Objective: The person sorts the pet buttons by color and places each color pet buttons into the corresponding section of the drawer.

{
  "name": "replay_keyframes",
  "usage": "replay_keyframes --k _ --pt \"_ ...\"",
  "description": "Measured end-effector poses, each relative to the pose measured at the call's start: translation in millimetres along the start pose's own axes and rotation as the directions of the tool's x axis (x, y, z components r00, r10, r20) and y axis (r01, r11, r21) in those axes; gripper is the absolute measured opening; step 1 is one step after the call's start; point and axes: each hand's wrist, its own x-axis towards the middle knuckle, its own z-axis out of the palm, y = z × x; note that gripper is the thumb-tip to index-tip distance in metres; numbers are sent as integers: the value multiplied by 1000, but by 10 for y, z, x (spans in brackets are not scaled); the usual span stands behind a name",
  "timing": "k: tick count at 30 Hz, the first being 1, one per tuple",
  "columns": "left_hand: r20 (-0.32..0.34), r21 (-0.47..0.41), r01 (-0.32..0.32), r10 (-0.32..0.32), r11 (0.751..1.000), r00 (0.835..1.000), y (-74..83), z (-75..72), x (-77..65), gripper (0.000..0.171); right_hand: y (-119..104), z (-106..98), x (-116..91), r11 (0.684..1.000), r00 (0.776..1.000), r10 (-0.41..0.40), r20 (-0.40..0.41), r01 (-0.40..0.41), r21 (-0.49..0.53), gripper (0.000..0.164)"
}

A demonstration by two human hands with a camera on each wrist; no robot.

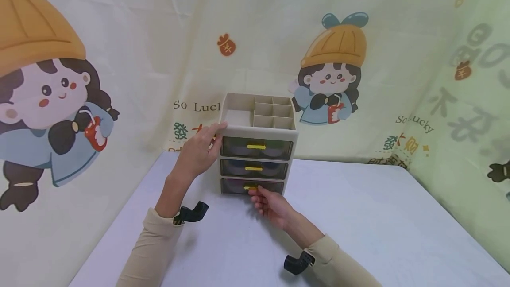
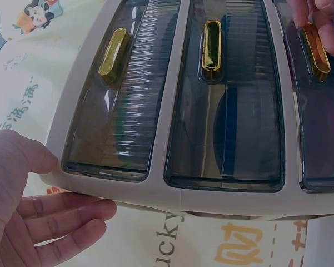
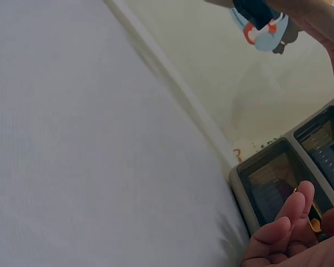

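Observation:
A beige desktop drawer organizer (image 1: 259,133) stands upright on the table, with three dark see-through drawers and gold handles. My left hand (image 1: 198,149) holds its upper left corner; in the left wrist view the thumb (image 2: 36,158) lies against the frame and the other fingers are along the side. Low at the front, my right hand (image 1: 275,207) pinches the handle (image 2: 315,51) of the bottom drawer (image 1: 231,186). That drawer looks closed, as do the middle drawer (image 1: 235,169) and top drawer (image 1: 235,147). Dark shapes inside the drawers cannot be made out.
The organizer's top has one wide compartment (image 1: 239,116) and several small ones (image 1: 283,110). A white table (image 1: 358,216) extends around it. Behind hangs a cream curtain (image 1: 263,70) printed with cartoon figures. Each wrist wears a black camera mount (image 1: 194,211).

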Motion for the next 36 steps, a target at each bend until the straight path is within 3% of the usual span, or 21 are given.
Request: replay_keyframes --k 7,14,30,36 --pt "8 -1 13 -13 1000 1000 18 -11 1 39 -12 -20 -39 993 998 54 -34 -50 104 38" --pt "9 -6 9 -9 1000 1000 8 -12 -2 38 -19 -30 -204 985 996 84 18 -86 148 37" --pt "-8 3 4 -4 1000 1000 84 -17 -36 38 -42 22 -1120 984 974 101 203 -129 126 27" --pt "-9 15 11 -11 1000 1000 109 -18 -76 39 17 -87 -1378 994 973 96 212 -103 22 28"
